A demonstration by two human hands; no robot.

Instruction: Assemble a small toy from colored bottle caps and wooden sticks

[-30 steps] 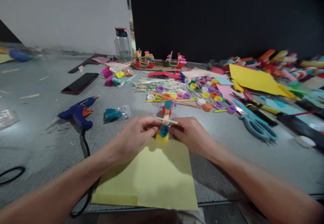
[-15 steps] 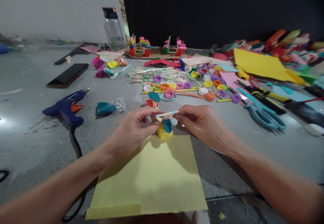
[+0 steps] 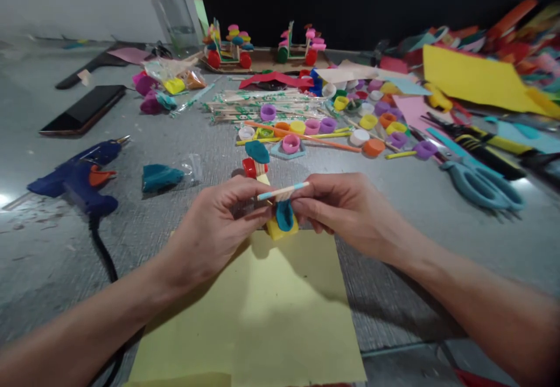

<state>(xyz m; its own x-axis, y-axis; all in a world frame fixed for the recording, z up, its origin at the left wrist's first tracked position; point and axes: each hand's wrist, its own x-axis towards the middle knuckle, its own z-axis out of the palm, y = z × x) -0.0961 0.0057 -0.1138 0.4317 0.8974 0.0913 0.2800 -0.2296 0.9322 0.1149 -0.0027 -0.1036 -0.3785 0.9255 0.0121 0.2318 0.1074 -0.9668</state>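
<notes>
Between the two hands, a short pale stick with light blue ends [image 3: 283, 191] lies across a small craft model. My left hand [image 3: 219, 221] is closed, its thumb and fingertips pinched at the stick's left end, close to the model. At the other end, my right hand [image 3: 345, 206] is closed too, thumb and forefinger by the stick. The model shows a teal clay piece [image 3: 284, 216] over a yellow block [image 3: 276, 229]. Farther from me, it has a red cap-like part [image 3: 250, 168] and another teal clay piece [image 3: 257, 151]. My fingers hide some of its middle.
Yellow paper [image 3: 301, 317] lies in front of me. A blue glue gun [image 3: 81, 177] and a bagged teal clay lump [image 3: 161, 178] are left. Bottle caps [image 3: 290, 143] and wrapped sticks [image 3: 262, 107] lie beyond; scissors [image 3: 485, 186] are right. Two small finished-looking models [image 3: 230, 49] stand behind.
The view has shifted and tilted down, so things on the table sit elsewhere in the picture. My right fingers have come closer to the model; the stick slants a little more.
</notes>
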